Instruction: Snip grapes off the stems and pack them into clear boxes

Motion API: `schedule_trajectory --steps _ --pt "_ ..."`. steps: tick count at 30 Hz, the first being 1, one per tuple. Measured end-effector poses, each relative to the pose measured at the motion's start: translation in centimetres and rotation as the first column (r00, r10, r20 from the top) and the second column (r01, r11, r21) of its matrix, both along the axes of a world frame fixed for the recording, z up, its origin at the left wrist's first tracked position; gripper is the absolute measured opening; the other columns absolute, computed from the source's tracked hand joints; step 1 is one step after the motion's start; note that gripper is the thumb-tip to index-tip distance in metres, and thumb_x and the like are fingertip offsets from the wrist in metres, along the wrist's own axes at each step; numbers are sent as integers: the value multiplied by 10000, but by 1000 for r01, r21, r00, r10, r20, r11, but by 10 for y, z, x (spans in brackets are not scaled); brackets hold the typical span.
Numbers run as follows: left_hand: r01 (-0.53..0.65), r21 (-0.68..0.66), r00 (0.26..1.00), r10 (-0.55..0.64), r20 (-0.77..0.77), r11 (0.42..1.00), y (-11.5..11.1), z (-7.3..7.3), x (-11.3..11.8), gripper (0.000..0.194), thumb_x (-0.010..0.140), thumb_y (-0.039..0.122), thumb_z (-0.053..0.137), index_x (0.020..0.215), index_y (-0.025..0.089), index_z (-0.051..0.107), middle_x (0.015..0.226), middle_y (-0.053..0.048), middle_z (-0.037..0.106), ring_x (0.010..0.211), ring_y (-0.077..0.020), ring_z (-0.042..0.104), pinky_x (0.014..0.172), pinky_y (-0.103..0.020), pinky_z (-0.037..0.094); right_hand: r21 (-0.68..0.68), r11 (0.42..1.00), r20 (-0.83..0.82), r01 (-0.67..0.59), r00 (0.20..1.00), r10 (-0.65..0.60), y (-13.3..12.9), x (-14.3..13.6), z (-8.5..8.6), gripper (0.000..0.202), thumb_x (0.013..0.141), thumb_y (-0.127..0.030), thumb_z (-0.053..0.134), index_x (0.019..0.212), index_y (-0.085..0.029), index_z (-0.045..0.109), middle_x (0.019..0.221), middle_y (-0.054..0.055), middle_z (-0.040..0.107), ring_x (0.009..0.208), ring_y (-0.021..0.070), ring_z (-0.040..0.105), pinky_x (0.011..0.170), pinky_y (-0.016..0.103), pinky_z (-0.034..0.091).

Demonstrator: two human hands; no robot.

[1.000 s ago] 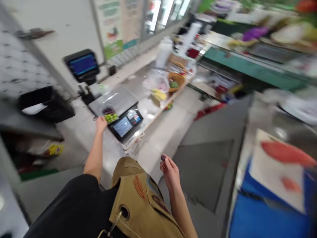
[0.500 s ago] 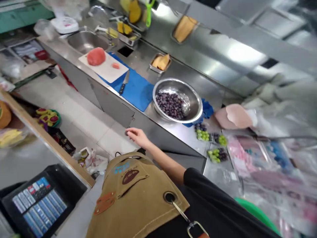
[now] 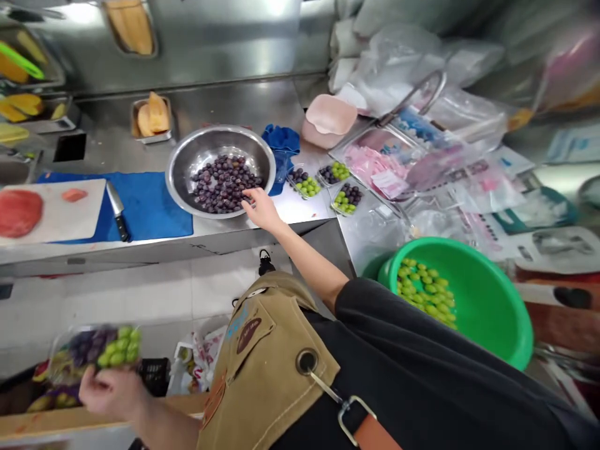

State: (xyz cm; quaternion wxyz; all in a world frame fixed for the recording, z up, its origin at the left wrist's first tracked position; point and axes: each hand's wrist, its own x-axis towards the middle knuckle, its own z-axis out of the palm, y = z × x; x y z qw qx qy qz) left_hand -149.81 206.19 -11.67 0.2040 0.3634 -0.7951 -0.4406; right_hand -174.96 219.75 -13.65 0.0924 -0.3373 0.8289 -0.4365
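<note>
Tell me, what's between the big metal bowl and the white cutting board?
In the head view, a blue mat with a knife lying on it sits between the metal bowl and the cutting board.

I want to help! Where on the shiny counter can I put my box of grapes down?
Bare steel shows between the metal bowl and the tray of orange slices, and by the blue mat. Right of the bowl, grape boxes and plastic bags crowd it.

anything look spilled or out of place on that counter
Nothing looks spilled. Dark grapes stay inside the steel bowl, where the right hand reaches. The knife lies flat on the blue mat; the left hand holds a grape tray.
</note>
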Motion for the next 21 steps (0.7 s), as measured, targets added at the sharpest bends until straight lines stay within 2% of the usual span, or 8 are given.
schedule_trajectory --steps 2,4,7,10,13,15,18,21 --pt "56 10 998 -56 -6 998 10 2 -26 459 1000 472 753 1402 253 723 1015 -76 755 903 -239 766 777 -364 664 -65 996 170 54 985 -42 37 7 -7 336 1048 -318 610 1312 -160 745 1260 132 756 1002 232 714 1024 402 567" --pt "100 17 995 -100 -20 995 21 2 -48 507 989 473 748 1449 270 689 953 -56 737 834 -234 759 732 -355 651 -134 989 353 60 936 -9 74 13 -12 356 1041 -406 621 1282 -184 760 1151 97 784 913 217 725 902 374 585" --pt "125 24 990 -122 -77 992 48 -2 -83 507 1040 479 658 1505 280 616 901 -34 698 737 -210 723 679 -339 628 -220 970 497 101 868 23 126 11 -16 435 1013 -528 645 1262 -198 779 1040 76 794 835 215 729 799 360 574" --pt "174 76 979 -164 -121 982 93 -14 -145 439 1105 439 510 1504 263 565 861 -21 657 665 -190 675 629 -323 603 -204 918 529 340 827 -188 176 -5 -20 449 959 -589 691 1173 -209 800 985 77 804 851 235 730 826 384 577" --pt "271 142 962 -264 -63 952 139 -33 -239 425 1123 342 440 1519 216 525 961 -56 694 731 -193 720 683 -326 636 -158 797 579 583 708 -404 227 -22 -25 497 905 -649 721 1121 -207 787 1003 103 820 852 248 738 821 405 597" --pt "243 144 969 -246 -1 959 157 -45 -305 449 1115 256 421 1550 167 483 1106 -106 725 824 -198 766 757 -327 667 -141 708 595 692 631 -498 261 -25 -27 528 886 -677 730 1116 -204 779 1027 120 826 843 248 743 798 408 611" --pt "143 198 987 -156 47 970 165 -54 -388 499 1079 126 430 1575 74 400 1197 -161 736 841 -192 792 796 -320 691 -131 578 554 805 543 -631 309 -14 -24 519 893 -679 736 1115 -212 781 1028 124 826 829 247 750 740 397 620" --pt "96 226 987 -122 102 969 163 -55 -447 543 1032 15 424 1567 -5 331 1227 -221 728 853 -197 803 821 -339 707 -125 432 466 893 437 -769 355 8 -14 492 919 -665 728 1123 -221 779 1021 128 820 826 255 761 711 401 631"
